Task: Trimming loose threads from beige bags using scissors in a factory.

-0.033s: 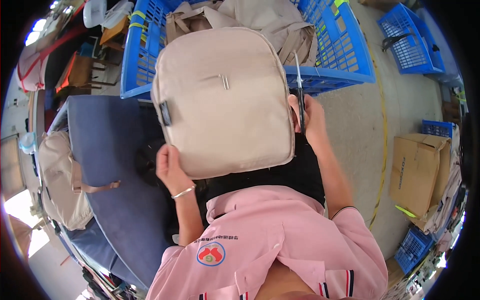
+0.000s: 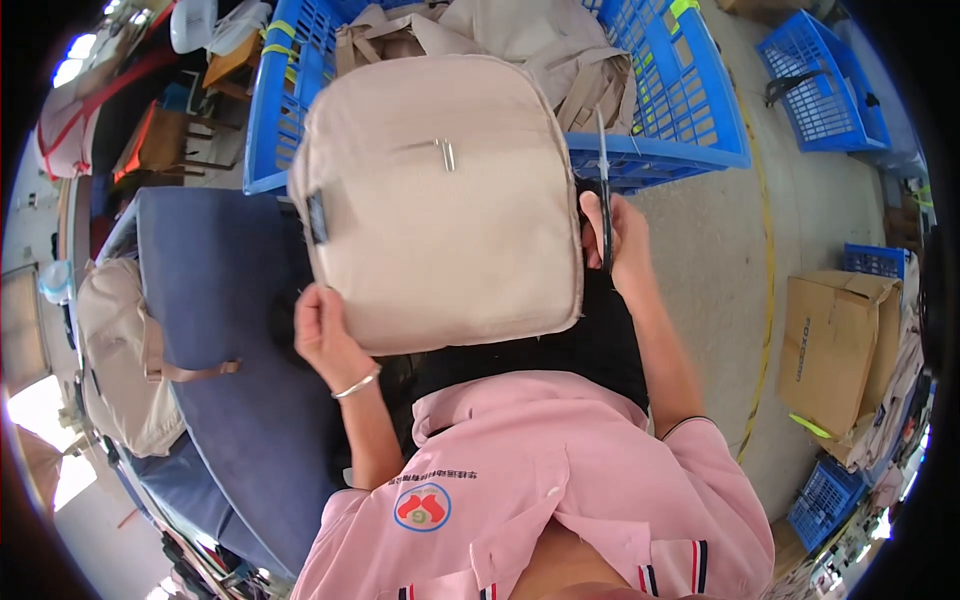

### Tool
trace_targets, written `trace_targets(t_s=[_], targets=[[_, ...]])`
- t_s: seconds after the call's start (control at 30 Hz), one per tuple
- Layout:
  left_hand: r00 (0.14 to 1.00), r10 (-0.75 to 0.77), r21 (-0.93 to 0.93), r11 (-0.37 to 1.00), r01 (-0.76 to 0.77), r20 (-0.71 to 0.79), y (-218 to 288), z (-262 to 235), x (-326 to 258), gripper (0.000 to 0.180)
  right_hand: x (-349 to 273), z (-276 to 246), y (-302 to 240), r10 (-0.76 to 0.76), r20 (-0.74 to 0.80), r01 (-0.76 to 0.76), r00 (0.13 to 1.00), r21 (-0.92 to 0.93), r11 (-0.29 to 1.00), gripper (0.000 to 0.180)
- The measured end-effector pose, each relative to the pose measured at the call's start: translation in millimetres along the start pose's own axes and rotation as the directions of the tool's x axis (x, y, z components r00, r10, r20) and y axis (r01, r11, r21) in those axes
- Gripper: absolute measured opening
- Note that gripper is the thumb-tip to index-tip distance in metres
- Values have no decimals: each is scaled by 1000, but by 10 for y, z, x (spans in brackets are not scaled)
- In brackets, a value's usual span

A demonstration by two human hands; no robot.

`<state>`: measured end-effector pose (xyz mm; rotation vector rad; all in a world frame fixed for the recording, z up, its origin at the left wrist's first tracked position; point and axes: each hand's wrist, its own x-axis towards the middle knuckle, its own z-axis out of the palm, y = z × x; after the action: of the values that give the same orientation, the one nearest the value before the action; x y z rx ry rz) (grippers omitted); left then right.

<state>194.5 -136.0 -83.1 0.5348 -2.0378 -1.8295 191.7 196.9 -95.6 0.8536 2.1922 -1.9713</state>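
A beige backpack [image 2: 450,240] with rounded top corners lies tilted over my lap, its flat side up. Small metal zipper pulls [image 2: 447,155] show in its upper middle, and a dark label [image 2: 318,217] sits on its left edge. My left hand [image 2: 328,330] is closed on the lower left edge, thumb on top and the other fingers partly hidden. Beside the right edge, my right hand [image 2: 625,245] grips black-handled scissors [image 2: 604,170], blades pointing away from me. Whether that hand also touches the backpack is hidden.
Beyond the backpack stands a blue plastic crate [image 2: 660,155] heaped with beige fabric pieces [image 2: 530,35]. A dark blue padded surface [image 2: 215,270] is at my left, with another beige bag [image 2: 125,350] past it. On the right are a cardboard box [image 2: 832,345] and more blue crates [image 2: 825,85].
The backpack and my left hand have shifted slightly left, and the backpack's lower edge has risen a little. My right hand has stayed nearly in place with the scissors.
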Motion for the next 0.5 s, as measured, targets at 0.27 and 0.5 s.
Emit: trace_targets(t_s=[0.27, 0.5], targets=[[498, 761, 412, 331, -849, 416, 1931, -637, 455, 17, -163, -375, 326, -41, -124, 62, 991, 172, 983, 45], [84, 639, 144, -42, -989, 764, 2700, 168, 851, 8, -230, -667, 299, -210, -284, 247, 935, 99, 964, 40]])
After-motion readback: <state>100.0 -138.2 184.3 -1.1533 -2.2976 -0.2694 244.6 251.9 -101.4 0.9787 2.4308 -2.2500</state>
